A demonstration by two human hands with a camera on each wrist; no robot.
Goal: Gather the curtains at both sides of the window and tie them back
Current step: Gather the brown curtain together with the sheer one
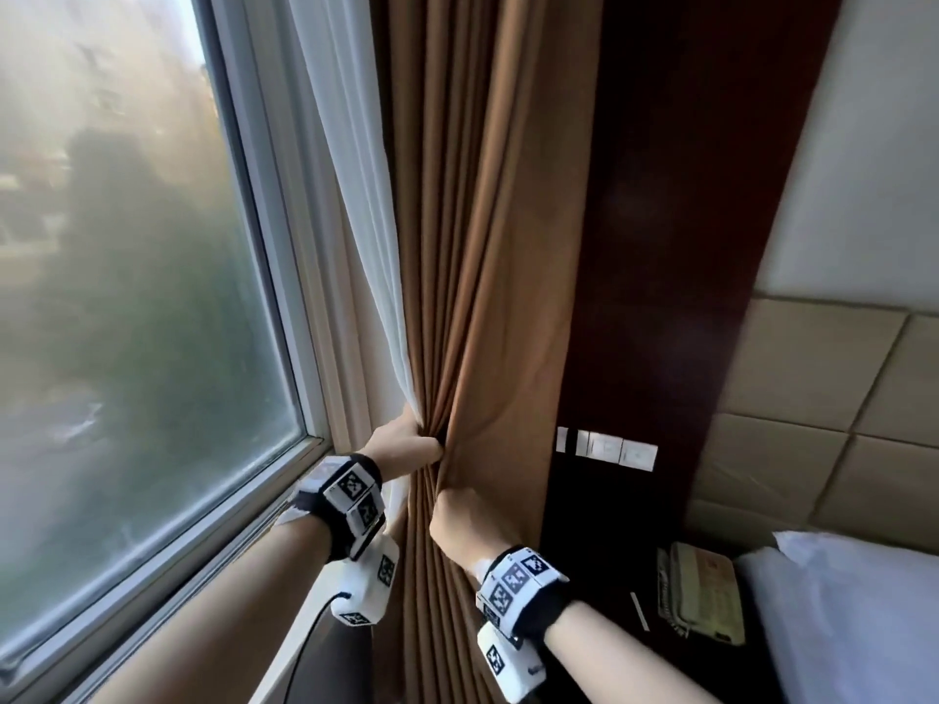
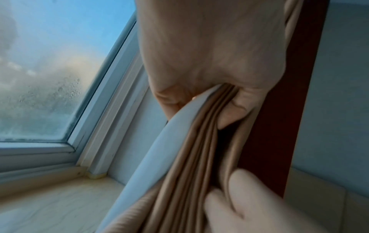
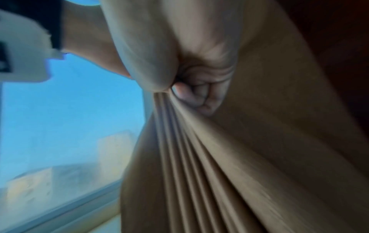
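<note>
We stand at right side of window (image 1: 152, 297). Left hand (image 1: 406, 444) clenches brown curtain (image 1: 488, 246) plus white sheer (image 1: 366, 205) at sill height; right hand (image 1: 460, 525), just below, bunches brown pleats in closed grip. No tie-back in view. Risks: outer folds by dark panel (image 1: 660, 246) escape bundle; sheer slips out when one hand frees for tie.

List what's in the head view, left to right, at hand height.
window pane → left hand gripping the white sheer curtain with the brown curtain → right hand on the brown folds → wall switches → padded headboard
</note>
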